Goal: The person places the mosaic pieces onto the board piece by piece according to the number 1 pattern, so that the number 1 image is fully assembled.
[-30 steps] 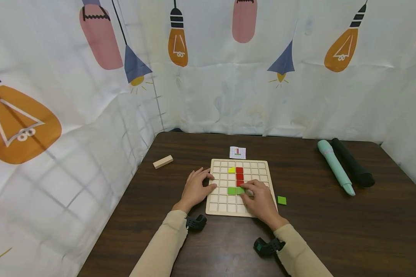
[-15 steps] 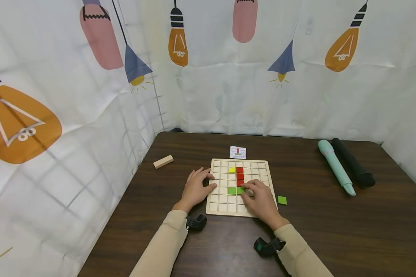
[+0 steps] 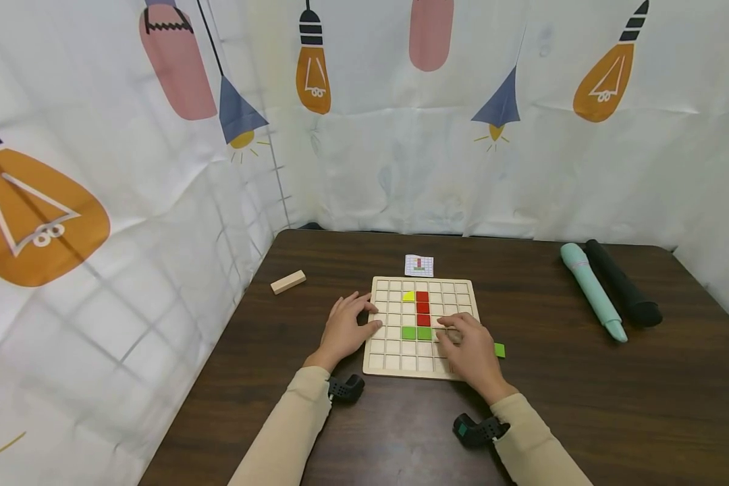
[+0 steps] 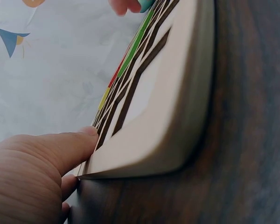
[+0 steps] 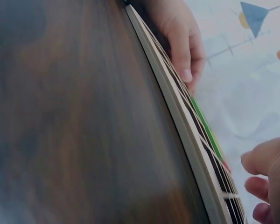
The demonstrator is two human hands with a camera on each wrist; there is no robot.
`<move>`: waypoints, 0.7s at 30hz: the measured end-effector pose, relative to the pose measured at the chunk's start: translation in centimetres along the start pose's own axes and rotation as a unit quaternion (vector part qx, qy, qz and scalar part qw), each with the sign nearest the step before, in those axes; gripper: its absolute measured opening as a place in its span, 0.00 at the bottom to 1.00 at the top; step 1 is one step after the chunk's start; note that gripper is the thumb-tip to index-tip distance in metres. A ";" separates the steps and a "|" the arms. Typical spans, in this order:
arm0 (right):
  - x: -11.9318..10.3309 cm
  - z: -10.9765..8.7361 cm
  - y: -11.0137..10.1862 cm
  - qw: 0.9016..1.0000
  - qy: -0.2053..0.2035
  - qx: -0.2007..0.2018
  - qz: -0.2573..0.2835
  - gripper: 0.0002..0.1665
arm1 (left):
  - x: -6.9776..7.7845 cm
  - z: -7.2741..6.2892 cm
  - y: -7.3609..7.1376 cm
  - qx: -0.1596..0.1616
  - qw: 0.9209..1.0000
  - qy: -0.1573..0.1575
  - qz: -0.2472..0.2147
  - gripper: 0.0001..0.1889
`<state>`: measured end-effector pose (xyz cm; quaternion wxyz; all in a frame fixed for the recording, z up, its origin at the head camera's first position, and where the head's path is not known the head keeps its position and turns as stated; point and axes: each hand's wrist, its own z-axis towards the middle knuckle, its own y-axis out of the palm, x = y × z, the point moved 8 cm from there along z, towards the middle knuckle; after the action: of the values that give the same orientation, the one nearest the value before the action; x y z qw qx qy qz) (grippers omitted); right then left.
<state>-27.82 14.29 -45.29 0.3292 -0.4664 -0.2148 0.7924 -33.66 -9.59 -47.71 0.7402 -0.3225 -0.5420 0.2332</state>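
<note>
A wooden grid board (image 3: 401, 373) lies on the dark table. In its cells sit a yellow tile (image 3: 408, 296), a column of three red tiles (image 3: 422, 308) and, below them, two green tiles (image 3: 424, 333) side by side. My left hand (image 3: 343, 331) holds the board's left edge, its thumb (image 4: 79, 144) on the rim and its other fingers at the side. Over the board's right part, my right hand (image 3: 474, 351) hovers with thumb and fingers apart, nothing between them. It partly hides a loose green tile (image 3: 500, 350) beside the board.
A small card (image 3: 419, 266) with a grid picture lies behind the board. To the left is a wooden block (image 3: 288, 282). A mint-green pen-shaped object (image 3: 594, 291) and a black rod-shaped object (image 3: 623, 283) lie at the back right. A patterned curtain (image 3: 389, 169) surrounds the table.
My right hand has come off the right green tile and moved a little to the right, now overlapping the loose green tile. The left hand keeps its place at the board's edge.
</note>
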 end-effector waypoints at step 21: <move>4.0 0.0 -3.9 0.999 0.039 -0.025 -0.024 0.15 | 0.0 0.0 -0.1 -0.003 1.000 -0.001 -0.001 0.12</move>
<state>-28.01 19.93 -45.14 0.3444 -0.4997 -0.2327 0.7600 -33.65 -9.63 -47.60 0.7388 -0.3236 -0.5439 0.2314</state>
